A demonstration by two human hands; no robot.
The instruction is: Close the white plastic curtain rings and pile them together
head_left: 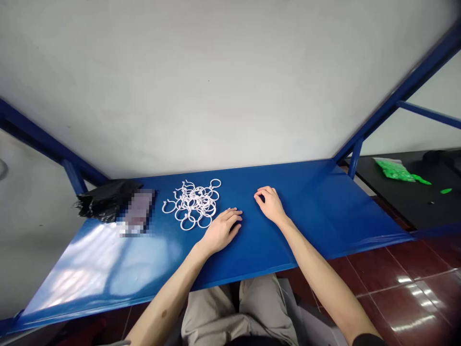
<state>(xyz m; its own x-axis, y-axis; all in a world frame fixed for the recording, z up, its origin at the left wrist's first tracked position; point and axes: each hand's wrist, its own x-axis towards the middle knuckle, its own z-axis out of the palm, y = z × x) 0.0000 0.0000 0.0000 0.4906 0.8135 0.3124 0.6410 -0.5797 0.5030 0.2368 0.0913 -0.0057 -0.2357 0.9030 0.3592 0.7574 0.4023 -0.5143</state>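
A loose pile of white plastic rings point(196, 202) with small tabs, like curtain rings, lies on the blue tabletop point(306, 192). Just right of and nearer than the pile, my left hand point(224, 228) rests palm down with its fingers stretched out. It is close to the nearest rings but grips none. Farther right, my right hand point(271, 203) rests on its side on the table. Its fingers are curled and the thumb meets the forefinger in a loop, with nothing visible between them.
A crumpled black plastic bag point(108, 198) lies at the left, beside a pixelated object point(139, 211). Blue metal frame bars point(382, 105) slope along both sides, with a pale wall point(216, 86) behind. On a black table point(414, 202) at right lies a bag of green pieces point(394, 170).
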